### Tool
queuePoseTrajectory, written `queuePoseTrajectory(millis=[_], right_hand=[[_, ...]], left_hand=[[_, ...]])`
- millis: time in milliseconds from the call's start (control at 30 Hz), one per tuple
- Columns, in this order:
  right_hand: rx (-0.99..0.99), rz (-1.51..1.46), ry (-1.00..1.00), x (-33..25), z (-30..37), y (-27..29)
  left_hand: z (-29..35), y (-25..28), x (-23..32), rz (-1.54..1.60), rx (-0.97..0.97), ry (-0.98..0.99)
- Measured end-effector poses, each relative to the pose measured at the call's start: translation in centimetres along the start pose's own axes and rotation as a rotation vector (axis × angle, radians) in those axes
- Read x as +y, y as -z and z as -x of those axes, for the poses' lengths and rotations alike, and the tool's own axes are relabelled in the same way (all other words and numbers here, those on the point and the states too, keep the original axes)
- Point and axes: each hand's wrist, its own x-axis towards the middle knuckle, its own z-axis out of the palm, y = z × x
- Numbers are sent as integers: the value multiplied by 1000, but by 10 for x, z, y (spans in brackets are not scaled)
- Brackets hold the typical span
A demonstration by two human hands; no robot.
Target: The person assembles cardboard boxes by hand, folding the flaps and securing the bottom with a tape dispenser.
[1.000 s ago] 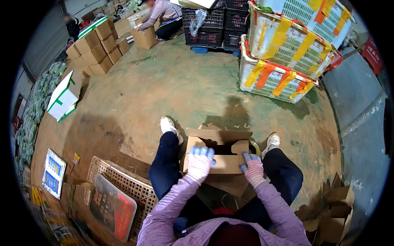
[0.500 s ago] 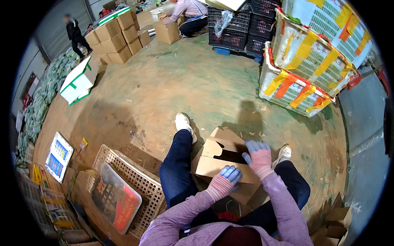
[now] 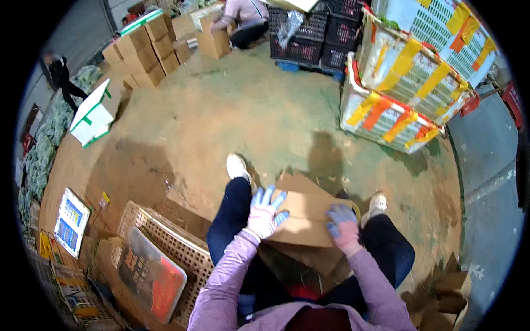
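Note:
Between my knees stands a brown cardboard box [image 3: 303, 227], its top flaps now lying over the opening that faced me. At the far side, one flap [image 3: 298, 181] still sticks outward. My left hand [image 3: 266, 214], in a pale glove with blue fingertips, rests on the box's left edge with fingers spread. On the right edge lies my right hand [image 3: 343, 226], gloved likewise, its fingers stretched over the cardboard. Neither hand is gripping anything. Just beyond the right fingers, a small yellowish rounded thing is partly hidden; I cannot tell what it is.
To my left is a beige plastic crate [image 3: 193, 259] with a dark and red board [image 3: 152, 275] leaning on it. Taped white crates [image 3: 392, 118] are stacked ahead right. Folded cardboard [image 3: 450, 292] lies by my right leg. A crouching person [image 3: 245, 22] handles a carton further off.
The box's slot-like opening is now covered by its flaps. My left hand has moved away from me and left, spreading its fingers. My right hand has come down onto the box's edge.

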Motion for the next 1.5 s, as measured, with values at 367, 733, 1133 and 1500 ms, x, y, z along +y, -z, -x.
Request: queuePoseTrajectory(millis=[367, 733, 1133, 1500], right_hand=[[197, -1254, -638, 94, 21, -150], [61, -509, -571, 101, -51, -73], [-83, -115, -475, 88, -61, -81], [-234, 341, -622, 91, 11, -123]], left_hand=[[28, -63, -29, 2141, 259, 771], [-24, -56, -2, 1971, 27, 911], [-6, -53, -6, 1882, 17, 910], [2, -31, -7, 974, 81, 420]])
